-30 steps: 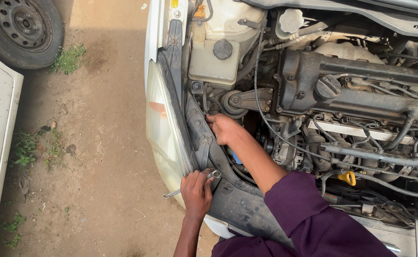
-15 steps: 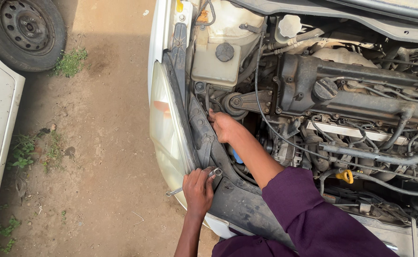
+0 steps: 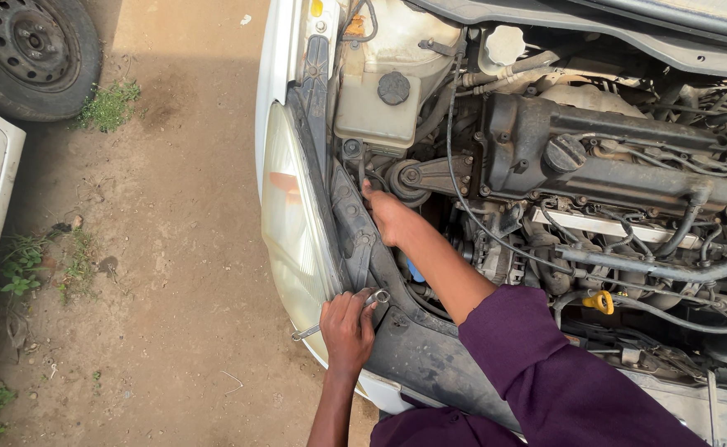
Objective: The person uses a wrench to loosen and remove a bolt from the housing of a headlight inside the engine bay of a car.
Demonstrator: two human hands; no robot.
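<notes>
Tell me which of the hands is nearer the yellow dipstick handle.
Right. The right hand reaches into the engine bay, left of the dipstick handle. The left hand holds a wrench at the front panel, farther away.

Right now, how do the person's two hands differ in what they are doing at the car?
The left hand grips a metal wrench at the front panel beside the headlight; the right hand holds no tool I can see and reaches into the engine bay. The left forearm is bare, while the right arm wears a purple sleeve. Both rest on the car's front.
</notes>
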